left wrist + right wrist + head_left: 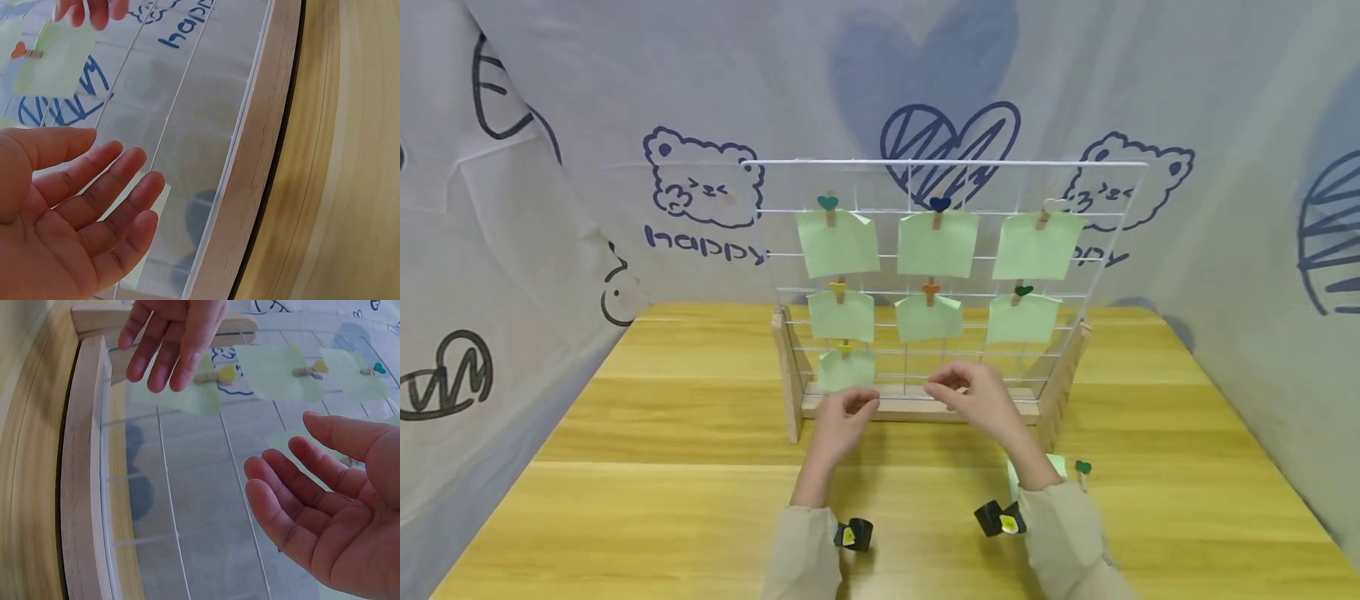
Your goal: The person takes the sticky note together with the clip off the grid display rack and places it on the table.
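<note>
A white wire grid (947,162) stands upright in a wooden base (917,410), with pale green notes clipped to it by small heart-topped clothespins. My left hand (842,425) is just in front of the lowest note (842,371), which hangs from a yellow-heart clothespin (846,347). To its right, my right hand (973,398) hovers before the lower middle of the grid. Both hands have loosely bent fingers and hold nothing, as the left palm (81,225) and right palm (344,512) show in the wrist views. The hands are apart from each other.
On the table, a pale green note (1057,465) lies partly under the right forearm, beside a green-heart clothespin (1083,469). Wooden side supports (1063,383) hold up the grid's ends. A printed white cloth (700,75) hangs behind the table.
</note>
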Demonstrator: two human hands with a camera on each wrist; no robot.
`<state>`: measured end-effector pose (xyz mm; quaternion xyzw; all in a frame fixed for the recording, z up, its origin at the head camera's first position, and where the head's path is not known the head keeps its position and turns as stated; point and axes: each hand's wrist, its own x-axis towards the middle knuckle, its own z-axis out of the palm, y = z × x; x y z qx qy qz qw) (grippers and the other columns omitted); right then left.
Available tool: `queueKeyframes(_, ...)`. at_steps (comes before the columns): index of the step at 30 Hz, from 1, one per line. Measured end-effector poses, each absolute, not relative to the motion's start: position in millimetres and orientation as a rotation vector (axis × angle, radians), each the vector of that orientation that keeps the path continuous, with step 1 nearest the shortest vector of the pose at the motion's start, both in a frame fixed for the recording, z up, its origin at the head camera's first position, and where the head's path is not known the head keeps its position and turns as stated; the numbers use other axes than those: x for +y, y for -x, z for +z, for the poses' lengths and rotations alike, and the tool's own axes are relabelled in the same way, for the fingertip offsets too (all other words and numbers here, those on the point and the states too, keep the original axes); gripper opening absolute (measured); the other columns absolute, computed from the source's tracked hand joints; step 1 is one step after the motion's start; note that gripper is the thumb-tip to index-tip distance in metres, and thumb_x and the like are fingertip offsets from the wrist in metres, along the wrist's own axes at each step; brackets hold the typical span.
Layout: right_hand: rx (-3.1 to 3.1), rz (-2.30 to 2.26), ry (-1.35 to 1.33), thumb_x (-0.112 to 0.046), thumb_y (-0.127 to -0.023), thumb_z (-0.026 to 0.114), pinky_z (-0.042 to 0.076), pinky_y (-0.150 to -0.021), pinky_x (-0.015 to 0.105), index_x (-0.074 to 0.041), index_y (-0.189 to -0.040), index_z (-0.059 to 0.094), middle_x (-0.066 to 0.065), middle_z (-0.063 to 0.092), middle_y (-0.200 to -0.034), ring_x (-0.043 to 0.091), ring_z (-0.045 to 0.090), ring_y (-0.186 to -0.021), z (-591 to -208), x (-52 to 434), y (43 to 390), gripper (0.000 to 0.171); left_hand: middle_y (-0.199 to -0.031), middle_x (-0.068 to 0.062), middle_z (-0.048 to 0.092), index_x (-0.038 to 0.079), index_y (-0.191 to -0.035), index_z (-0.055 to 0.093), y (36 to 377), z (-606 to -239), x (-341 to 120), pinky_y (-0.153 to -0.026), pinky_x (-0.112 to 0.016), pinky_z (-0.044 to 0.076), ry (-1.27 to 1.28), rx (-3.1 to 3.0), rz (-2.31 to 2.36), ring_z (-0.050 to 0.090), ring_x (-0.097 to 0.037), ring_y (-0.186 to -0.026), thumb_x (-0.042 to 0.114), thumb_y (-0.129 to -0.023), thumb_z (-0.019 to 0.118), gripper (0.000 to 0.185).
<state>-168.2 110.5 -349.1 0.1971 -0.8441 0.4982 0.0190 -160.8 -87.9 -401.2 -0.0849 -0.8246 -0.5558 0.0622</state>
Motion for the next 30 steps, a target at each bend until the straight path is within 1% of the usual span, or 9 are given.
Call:
queueKeyframes(4, -2.617, 1.547, -0.626, -0.012, -0.084, 0.062, 0.051, -0.056, 0.031, 0.000, -0.088, 0.064, 0.005, 0.063, -0.079, 0.019, 0.058, -0.068, -348.2, 100.5, 169.8, 0.013, -0.090, -0.015, 0.064, -0.007, -0.096, 0.063, 160.4, -405.2, -95.8, -0.070, -0.033, 0.048, 0.206, -2.509, -1.662, 0.058, -0.024, -0.081, 0.006, -0.087, 0.055, 0.018)
queueKeyframes(9, -2.601, 1.520, -0.640, -0.012, -0.084, 0.062, 0.048, -0.053, 0.026, -0.001, -0.087, 0.064, 0.004, 0.062, -0.078, 0.017, 0.056, -0.067, -346.9, 87.8, 176.6, 0.012, -0.090, -0.015, 0.063, -0.006, -0.097, 0.063, 161.5, -405.8, -104.7, -0.068, -0.034, 0.048, 0.138, -2.499, -1.645, 0.058, -0.025, -0.081, 0.007, -0.088, 0.055, 0.018)
queueKeyframes(14, -2.598, 1.414, -0.736, -0.010, -0.083, 0.063, 0.047, -0.056, 0.024, 0.001, -0.086, 0.065, 0.006, 0.064, -0.079, 0.016, 0.057, -0.068, -350.2, 73.0, 182.2, 0.012, -0.092, -0.013, 0.063, -0.005, -0.098, 0.063, 160.4, -404.3, -111.5, -0.072, -0.036, 0.047, 0.074, -2.496, -1.668, 0.057, -0.025, -0.084, 0.009, -0.088, 0.055, 0.019)
queueKeyframes(18, -2.594, 1.338, -0.796, -0.009, -0.083, 0.062, 0.048, -0.059, 0.024, 0.003, -0.090, 0.065, 0.009, 0.065, -0.084, 0.018, 0.059, -0.071, -351.1, 61.7, 183.5, 0.014, -0.093, -0.014, 0.062, -0.006, -0.098, 0.063, 160.3, -400.8, -115.0, -0.075, -0.037, 0.047, 0.057, -2.454, -1.698, 0.057, -0.026, -0.086, 0.008, -0.088, 0.055, 0.019)
queueKeyframes(23, -2.605, 1.333, -0.786, -0.009, -0.084, 0.062, 0.047, -0.057, 0.024, 0.003, -0.094, 0.065, 0.009, 0.066, -0.088, 0.018, 0.059, -0.072, -347.3, 51.4, 185.0, 0.016, -0.091, -0.016, 0.063, -0.007, -0.098, 0.063, 160.4, -394.6, -118.2, -0.075, -0.038, 0.047, 0.060, -2.428, -1.685, 0.057, -0.027, -0.085, 0.007, -0.087, 0.055, 0.019)
queueKeyframes(30, -2.606, 1.327, -0.804, -0.010, -0.084, 0.062, 0.047, -0.057, 0.022, 0.003, -0.096, 0.064, 0.009, 0.065, -0.090, 0.017, 0.058, -0.072, -339.5, 35.3, 192.2, 0.017, -0.093, -0.015, 0.064, -0.005, -0.098, 0.063, 159.5, -389.4, -125.5, -0.073, -0.038, 0.047, -0.042, -2.378, -1.624, 0.057, -0.027, -0.087, 0.007, -0.086, 0.056, 0.018)
